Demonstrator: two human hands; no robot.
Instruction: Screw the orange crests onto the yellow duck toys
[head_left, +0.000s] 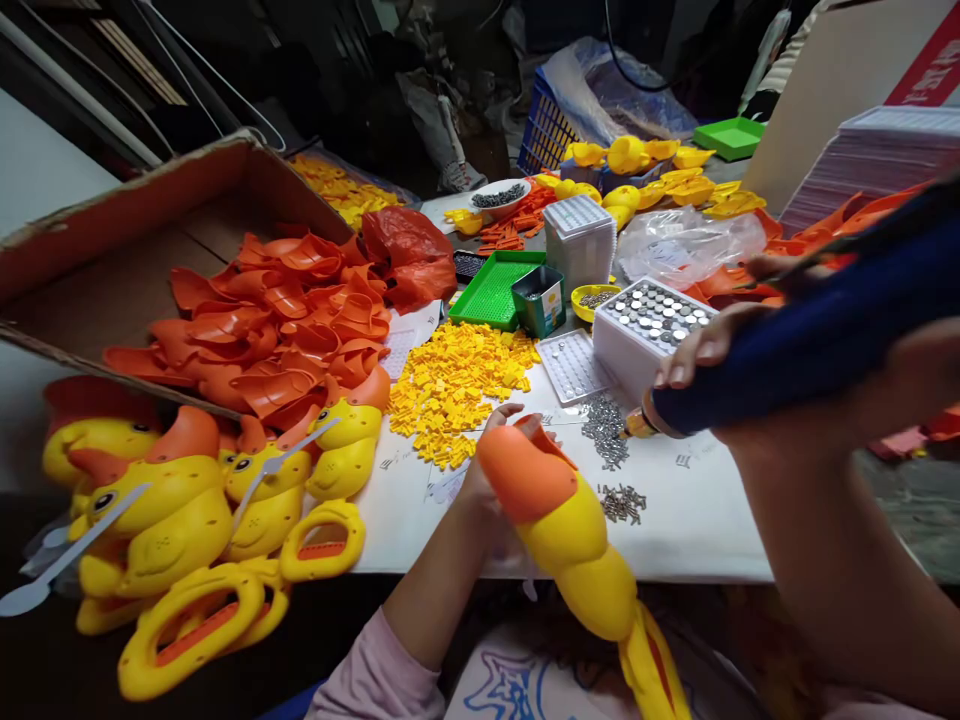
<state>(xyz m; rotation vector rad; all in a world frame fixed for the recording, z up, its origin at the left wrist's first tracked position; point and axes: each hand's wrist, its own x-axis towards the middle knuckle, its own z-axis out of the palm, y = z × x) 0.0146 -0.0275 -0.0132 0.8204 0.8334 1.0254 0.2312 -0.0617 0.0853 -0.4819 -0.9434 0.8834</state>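
Observation:
My left hand [486,490] grips a yellow duck toy [581,545] with an orange beak, held tilted above the table's front edge, its handle hanging down to the right. The toy hides part of those fingers. My right hand [817,425] is wrapped around a dark blue power screwdriver [780,350]. The tool's brassy tip [637,424] points left, at the right side of a heap of small metal screws [604,430]. A smaller pile of screws [622,503] lies nearer me, right of the toy.
Left, several duck toys [180,500] with ring handles stand before a cardboard box [67,255] of orange parts [277,310]. Small yellow pieces [457,380] lie mid-table. Behind are a green tray [491,290], a dark tin [540,305] and white trays [634,340] with silver discs.

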